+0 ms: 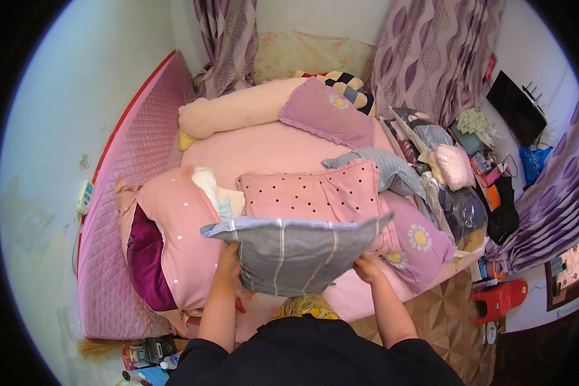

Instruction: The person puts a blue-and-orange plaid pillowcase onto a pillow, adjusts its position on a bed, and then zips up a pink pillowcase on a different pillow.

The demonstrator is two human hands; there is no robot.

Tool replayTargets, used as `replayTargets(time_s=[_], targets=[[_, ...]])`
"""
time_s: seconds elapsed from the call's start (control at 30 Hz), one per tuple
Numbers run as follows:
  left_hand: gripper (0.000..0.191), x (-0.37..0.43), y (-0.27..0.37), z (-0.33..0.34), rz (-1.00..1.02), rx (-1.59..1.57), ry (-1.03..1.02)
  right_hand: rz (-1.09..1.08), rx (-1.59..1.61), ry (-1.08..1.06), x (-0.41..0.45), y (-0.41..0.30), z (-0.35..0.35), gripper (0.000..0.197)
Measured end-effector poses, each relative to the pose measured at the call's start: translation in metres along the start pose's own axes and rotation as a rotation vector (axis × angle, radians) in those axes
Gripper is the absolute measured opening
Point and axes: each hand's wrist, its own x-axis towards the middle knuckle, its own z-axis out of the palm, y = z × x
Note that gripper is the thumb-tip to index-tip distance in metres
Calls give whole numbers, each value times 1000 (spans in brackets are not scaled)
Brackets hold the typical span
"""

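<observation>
A grey pillow with white stripes [289, 255] is held up in front of me, over the near side of the bed. My left hand [229, 263] grips its left edge, and my right hand [366, 268] grips its right edge; some fingers of both are hidden behind the fabric. Just beyond it lies a pink pillow with black dots [313, 190]. To the left rests a pink pillowcase with white hearts [183, 241], gaping to show a dark purple filling [147, 260]. On the right are a lilac pillow with daisies [417, 241] and another grey striped pillow [391, 166].
A cream bolster [241, 108] and a second lilac daisy pillow [330, 111] lie across the bed's far side. Clear bags of textiles [461, 212] line the right edge. A red plastic stool [502, 301] stands on the floor. A power strip [85, 198] hangs on the left wall.
</observation>
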Motion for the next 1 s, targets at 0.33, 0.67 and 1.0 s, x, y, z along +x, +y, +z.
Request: replayTargets(time_s=[0.33,0.67,1.0], targets=[[18,-18,19,-15,167,51,74,-97,-259,13,-32,-7,1,26],[11,-21,81,21,432,242,80,-603,-283,313,-30,-93,25,18],[15,-33,100,44,583,335,87,-715,-441,303,-67,-135,46,21]])
